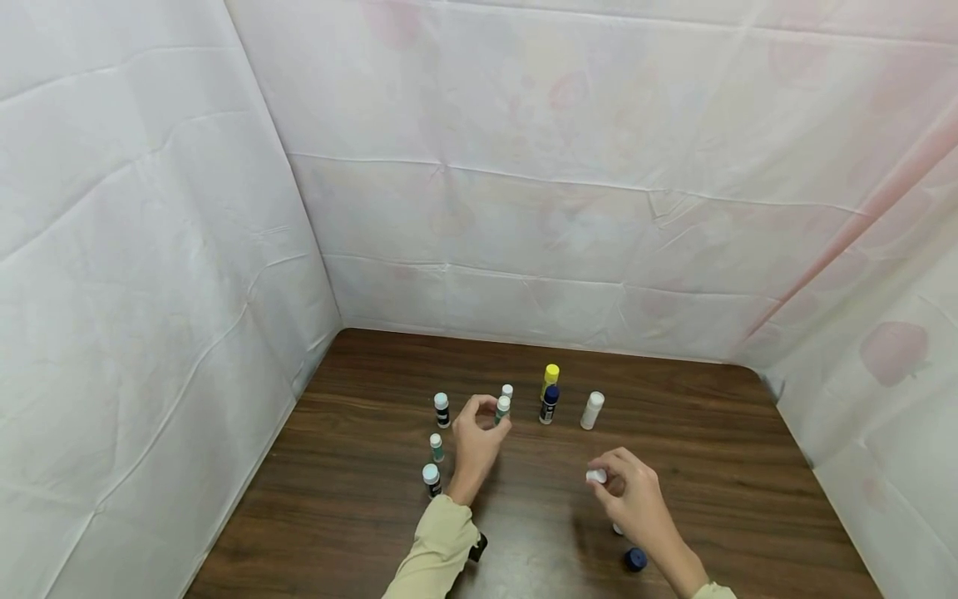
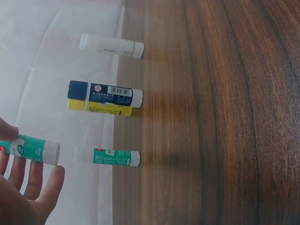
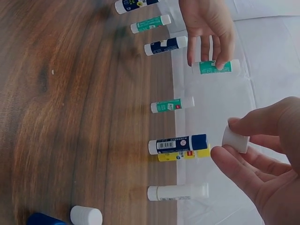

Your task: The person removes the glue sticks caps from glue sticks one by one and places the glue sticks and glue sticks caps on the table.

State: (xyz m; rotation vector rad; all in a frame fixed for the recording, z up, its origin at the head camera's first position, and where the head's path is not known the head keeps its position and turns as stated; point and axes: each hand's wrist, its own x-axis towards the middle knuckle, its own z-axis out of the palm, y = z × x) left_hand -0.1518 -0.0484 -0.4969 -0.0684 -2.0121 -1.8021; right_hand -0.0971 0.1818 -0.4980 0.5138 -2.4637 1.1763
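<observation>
My left hand (image 1: pixel 476 445) holds a green glue stick (image 1: pixel 503 408) upright above the table. In the left wrist view the white base of this glue stick (image 2: pixel 50 153) points toward the wood. My right hand (image 1: pixel 636 499) pinches a small white cap (image 1: pixel 596 476) between thumb and fingers, off the table. Just beyond the left hand stands another green glue stick (image 2: pixel 112 157). A navy glue stick (image 1: pixel 550 406), a yellow one (image 1: pixel 551 374) and a white one (image 1: pixel 592 411) stand farther right.
Left of the left hand stand two dark glue sticks with white caps (image 1: pixel 441 411) and a small green one (image 1: pixel 437 448). A navy cap (image 1: pixel 635 559) and a white cap (image 3: pixel 86 215) lie by the right forearm. White cloth (image 1: pixel 524 208) hangs around the wooden table (image 1: pixel 748 466).
</observation>
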